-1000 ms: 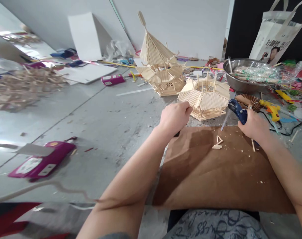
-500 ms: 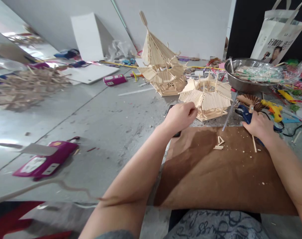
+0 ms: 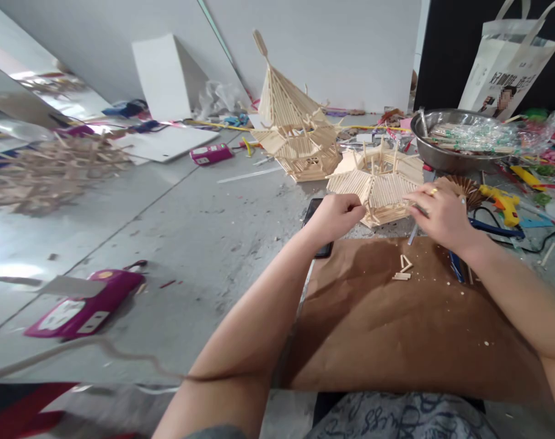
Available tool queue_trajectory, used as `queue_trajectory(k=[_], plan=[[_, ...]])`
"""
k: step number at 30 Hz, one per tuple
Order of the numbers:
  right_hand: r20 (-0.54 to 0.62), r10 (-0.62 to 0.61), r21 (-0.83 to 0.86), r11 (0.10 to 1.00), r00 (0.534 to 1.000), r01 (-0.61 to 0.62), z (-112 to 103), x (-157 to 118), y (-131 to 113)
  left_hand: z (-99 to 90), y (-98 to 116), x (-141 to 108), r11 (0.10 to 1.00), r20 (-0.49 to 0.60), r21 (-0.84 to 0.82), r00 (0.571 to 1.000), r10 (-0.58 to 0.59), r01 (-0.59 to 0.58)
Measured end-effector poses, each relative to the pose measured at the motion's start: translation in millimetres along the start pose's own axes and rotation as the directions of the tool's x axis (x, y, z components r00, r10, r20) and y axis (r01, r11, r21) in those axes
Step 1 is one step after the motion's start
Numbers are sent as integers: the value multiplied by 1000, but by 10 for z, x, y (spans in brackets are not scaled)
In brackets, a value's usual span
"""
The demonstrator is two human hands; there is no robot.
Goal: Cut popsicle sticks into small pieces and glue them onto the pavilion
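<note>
A low hexagonal pavilion model [image 3: 390, 190] made of thin wooden sticks stands just beyond the brown board [image 3: 373, 329]. At its front left corner is my left hand [image 3: 336, 217], fingers curled closed; what they hold, if anything, is hidden. My right hand [image 3: 442, 213] reaches to the model's right side with fingers stretched out and slightly apart. Whether the fingertips touch the roof edge, I cannot tell. Under the right forearm lie blue-handled cutters [image 3: 497, 228], partly covered. Several short cut sticks [image 3: 402, 276] rest on the board.
Behind stands a taller stick tower [image 3: 300, 131] with a pointed roof. A metal bowl [image 3: 435, 152] of wrapped sticks and a yellow glue gun [image 3: 501, 204] are at the right. A phone [image 3: 313, 210] lies by my left wrist; a purple device [image 3: 85, 305] sits at left.
My right hand has left the blue-handled cutters and moved left to the pavilion model's right side. The cutters now lie under my forearm. My left hand stays at the model's left corner.
</note>
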State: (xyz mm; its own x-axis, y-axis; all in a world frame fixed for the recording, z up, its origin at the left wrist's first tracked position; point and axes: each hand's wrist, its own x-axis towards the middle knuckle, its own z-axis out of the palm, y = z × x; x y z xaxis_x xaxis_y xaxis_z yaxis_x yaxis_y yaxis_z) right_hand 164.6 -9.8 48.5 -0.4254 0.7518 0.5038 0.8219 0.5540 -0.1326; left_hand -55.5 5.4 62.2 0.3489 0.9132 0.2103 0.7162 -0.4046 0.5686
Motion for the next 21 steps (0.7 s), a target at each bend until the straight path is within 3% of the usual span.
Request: queue_trajectory(k=[4,8,15,18,21], plan=[[15,-175,79,982,984,173,138,333,-268,0,8,14,998,9,-24,998,-57,57],[-5,-177,110,978,984,177,314,489,-323,2,12,32,995,21,-34,995,-96,96],[-84,-165,169,970,983,177,460,503,-267,-8,18,62,990,19,-53,991,-133,134],[-87,-136,203,968,987,151,481,506,-265,-1,-36,57,991,-23,-111,996,-84,81],[-89,-113,234,963,990,131,503,518,-253,38,-121,41,985,-143,-170,989,-22,-2]])
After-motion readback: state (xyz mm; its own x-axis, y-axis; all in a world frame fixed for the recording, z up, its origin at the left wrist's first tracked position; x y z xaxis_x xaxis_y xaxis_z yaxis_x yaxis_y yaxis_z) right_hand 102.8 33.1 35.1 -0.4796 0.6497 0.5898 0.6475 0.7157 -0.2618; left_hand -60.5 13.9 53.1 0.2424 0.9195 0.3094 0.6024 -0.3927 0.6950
